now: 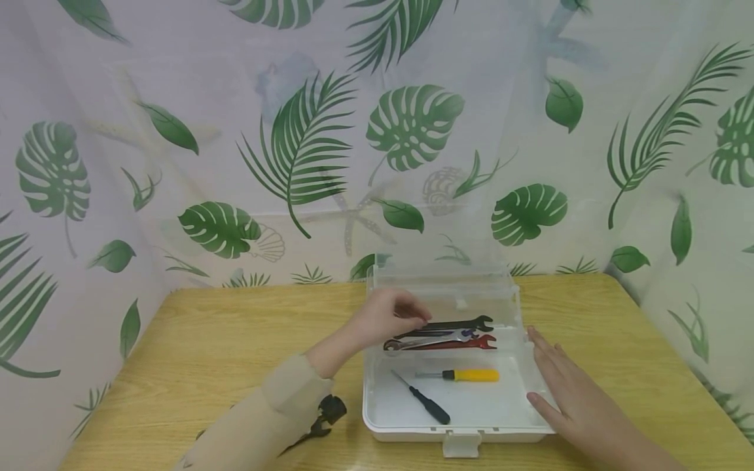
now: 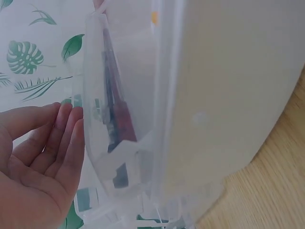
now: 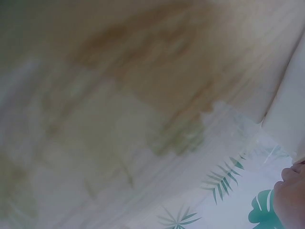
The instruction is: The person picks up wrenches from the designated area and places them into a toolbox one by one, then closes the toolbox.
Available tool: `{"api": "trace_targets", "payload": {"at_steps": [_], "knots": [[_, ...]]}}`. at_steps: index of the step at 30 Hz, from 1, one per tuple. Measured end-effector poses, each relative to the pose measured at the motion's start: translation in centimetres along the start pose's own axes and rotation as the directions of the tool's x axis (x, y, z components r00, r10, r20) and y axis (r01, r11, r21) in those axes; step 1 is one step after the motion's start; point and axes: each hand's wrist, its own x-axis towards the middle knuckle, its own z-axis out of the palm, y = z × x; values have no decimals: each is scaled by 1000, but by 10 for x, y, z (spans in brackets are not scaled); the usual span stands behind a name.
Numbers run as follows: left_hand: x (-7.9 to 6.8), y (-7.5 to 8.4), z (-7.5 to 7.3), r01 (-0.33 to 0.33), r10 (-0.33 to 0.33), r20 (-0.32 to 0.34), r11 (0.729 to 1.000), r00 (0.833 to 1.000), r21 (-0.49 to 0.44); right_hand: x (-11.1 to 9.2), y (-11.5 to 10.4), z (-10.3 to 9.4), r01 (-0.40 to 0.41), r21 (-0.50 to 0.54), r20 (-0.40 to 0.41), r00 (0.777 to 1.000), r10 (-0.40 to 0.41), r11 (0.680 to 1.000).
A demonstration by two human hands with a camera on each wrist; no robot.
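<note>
My left hand (image 1: 391, 317) hovers over the back tray of an open white toolbox (image 1: 483, 411), its fingertips right by a black wrench (image 1: 459, 324). In the left wrist view its fingers (image 2: 67, 129) bend loosely with nothing between them. A silver wrench (image 1: 432, 341) and a red wrench (image 1: 480, 343) lie beside the black one. On the toolbox floor are a yellow-handled screwdriver (image 1: 476, 375) and a black screwdriver (image 1: 430, 405). My right hand (image 1: 571, 386) rests with extended fingers against the toolbox's right side; the right wrist view catches only its edge.
Partly hidden under my left sleeve, a black open-ended tool (image 1: 318, 430) and a black cylindrical piece (image 1: 332, 407) lie on the wooden table (image 1: 235, 333). The clear lid (image 1: 442, 278) stands raised behind. A leaf-patterned cloth (image 1: 330, 196) surrounds the table, and a latch (image 1: 461, 445) hangs in front.
</note>
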Motion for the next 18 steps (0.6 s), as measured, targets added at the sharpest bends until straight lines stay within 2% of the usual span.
{"api": "trace_targets", "payload": {"at_steps": [10, 18], "knots": [[-14, -12, -9, 29, -30, -44, 999, 999, -30, 0, 0, 0, 8, -14, -1, 1000, -8, 1000], [-29, -16, -17, 55, -60, -81, 997, 995, -62, 0, -2, -1, -11, 2, 14, 1000, 11, 1000]]}}
